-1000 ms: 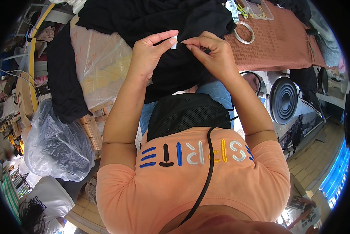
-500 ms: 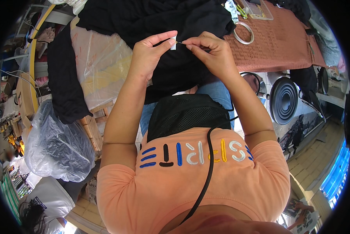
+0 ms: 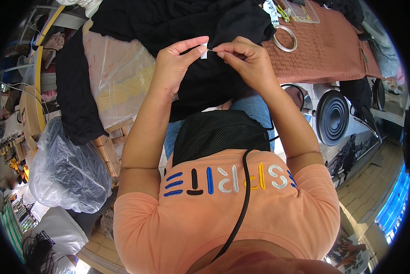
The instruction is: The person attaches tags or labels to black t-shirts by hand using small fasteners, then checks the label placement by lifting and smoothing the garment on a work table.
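My left hand (image 3: 179, 58) pinches a small white tag (image 3: 204, 53) upright between thumb and fingertips. Facing it from the right, my right hand (image 3: 249, 60) is closed at the fingertips on a thin metal pin (image 3: 211, 50). The pin's left end meets the tag near a tiny yellowish spot; whether it passes through I cannot tell. Both hands hover above a large black cloth (image 3: 177, 20), which spreads over the table and hangs down towards my lap.
On the brown tablecloth (image 3: 323, 55) at the right lie a roll of tape (image 3: 286, 39), a clear plastic box (image 3: 307, 13) and a yellow-green tool (image 3: 282, 13). A plastic-wrapped bundle (image 3: 118, 77) lies left of my hands. Further left hangs a clear bag (image 3: 70, 169). A round black disc (image 3: 333, 118) stands at the right.
Both hands stay almost in place, the tag and pin still pinched. The pin looks brighter now, as if slightly turned.
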### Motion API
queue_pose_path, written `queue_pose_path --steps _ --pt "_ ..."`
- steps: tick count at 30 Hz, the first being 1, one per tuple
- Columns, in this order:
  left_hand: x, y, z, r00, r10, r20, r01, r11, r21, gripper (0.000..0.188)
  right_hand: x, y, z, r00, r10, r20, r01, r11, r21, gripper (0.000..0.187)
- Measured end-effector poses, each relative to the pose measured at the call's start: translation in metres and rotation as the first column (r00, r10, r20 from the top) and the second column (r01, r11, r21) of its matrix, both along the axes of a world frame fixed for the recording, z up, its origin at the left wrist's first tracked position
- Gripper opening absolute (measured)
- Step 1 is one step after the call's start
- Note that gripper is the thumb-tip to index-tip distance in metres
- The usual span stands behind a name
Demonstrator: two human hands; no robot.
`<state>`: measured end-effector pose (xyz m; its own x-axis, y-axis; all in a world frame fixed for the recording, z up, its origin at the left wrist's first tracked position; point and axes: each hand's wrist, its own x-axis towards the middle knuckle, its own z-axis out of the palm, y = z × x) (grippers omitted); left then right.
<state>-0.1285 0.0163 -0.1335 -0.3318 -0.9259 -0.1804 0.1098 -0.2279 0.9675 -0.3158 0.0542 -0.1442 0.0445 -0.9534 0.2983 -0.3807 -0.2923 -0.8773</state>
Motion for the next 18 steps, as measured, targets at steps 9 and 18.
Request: queue_pose_path --steps 9,18 --pt "0.004 -0.005 -0.013 0.985 -0.048 -0.163 0.071 0.988 0.139 0.029 0.000 -0.006 -0.004 0.979 0.037 0.199 -0.060 0.992 0.111 0.011" --pt "-0.012 0.000 -0.013 0.995 0.093 0.040 -0.089 0.991 -0.102 0.028 0.014 -0.009 -0.002 0.997 -0.067 0.032 0.068 0.997 -0.041 0.016"
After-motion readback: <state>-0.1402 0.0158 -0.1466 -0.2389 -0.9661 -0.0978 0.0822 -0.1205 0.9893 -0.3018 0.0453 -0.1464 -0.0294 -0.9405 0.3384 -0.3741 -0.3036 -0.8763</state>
